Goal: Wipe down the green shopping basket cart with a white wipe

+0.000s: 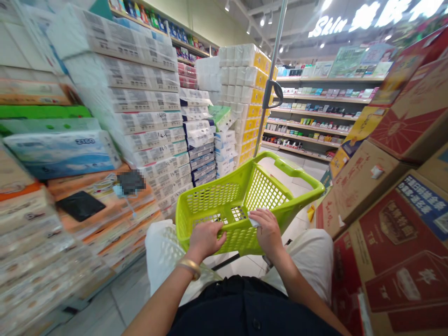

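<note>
A lime-green plastic shopping cart basket (210,198) with perforated walls stands in front of my knees, its handle pointing away to the upper right. My left hand (206,238), with a gold-coloured bangle at the wrist, is closed over the basket's near rim. At the same rim, further right, my right hand (266,228) grips a white wipe or tissue (254,220). Most of the wipe is covered by the fingers. I cannot tell whether it is paper or cloth.
Stacked tissue packs (150,93) rise on the left, with a black tablet-like object (81,206) on a lower pile. Cardboard cartons (385,233) crowd the right side. A metal pole (271,70) stands behind the basket. Product shelves (315,100) line the back.
</note>
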`<act>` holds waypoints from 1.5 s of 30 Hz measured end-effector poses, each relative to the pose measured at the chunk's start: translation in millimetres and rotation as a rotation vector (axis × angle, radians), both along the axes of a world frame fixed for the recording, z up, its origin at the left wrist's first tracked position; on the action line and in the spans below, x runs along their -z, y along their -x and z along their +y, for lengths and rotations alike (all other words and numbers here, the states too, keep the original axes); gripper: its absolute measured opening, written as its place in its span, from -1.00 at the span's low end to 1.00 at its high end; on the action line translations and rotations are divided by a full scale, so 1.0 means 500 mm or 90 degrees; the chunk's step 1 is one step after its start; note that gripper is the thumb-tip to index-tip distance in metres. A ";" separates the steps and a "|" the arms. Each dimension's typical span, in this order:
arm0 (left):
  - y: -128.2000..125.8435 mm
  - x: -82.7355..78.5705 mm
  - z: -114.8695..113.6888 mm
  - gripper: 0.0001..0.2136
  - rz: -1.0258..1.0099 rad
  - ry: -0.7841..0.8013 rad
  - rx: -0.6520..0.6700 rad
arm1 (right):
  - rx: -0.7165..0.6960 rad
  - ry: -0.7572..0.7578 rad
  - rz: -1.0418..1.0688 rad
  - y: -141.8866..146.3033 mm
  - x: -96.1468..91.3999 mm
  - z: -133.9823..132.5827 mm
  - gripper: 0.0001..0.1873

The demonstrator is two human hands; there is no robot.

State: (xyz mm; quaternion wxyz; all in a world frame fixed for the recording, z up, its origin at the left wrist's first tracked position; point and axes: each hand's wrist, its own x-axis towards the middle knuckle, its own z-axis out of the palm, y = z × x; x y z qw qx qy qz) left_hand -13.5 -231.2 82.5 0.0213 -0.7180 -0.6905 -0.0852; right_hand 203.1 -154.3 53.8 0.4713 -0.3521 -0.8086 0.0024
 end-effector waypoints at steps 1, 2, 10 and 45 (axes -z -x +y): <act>0.000 0.000 0.000 -0.73 0.000 0.001 0.001 | 0.013 -0.003 0.008 -0.012 -0.004 0.007 -0.47; 0.000 0.000 0.000 -0.73 -0.001 0.001 0.001 | 0.031 -0.009 0.018 -0.029 -0.009 0.017 -0.47; -0.002 0.004 0.003 -0.73 -0.002 -0.007 -0.001 | 0.078 -0.037 0.053 -0.035 -0.013 0.022 -0.51; -0.063 -0.030 0.067 -0.72 -0.131 -0.159 0.092 | 0.089 -0.065 0.005 -0.044 -0.058 -0.007 -0.56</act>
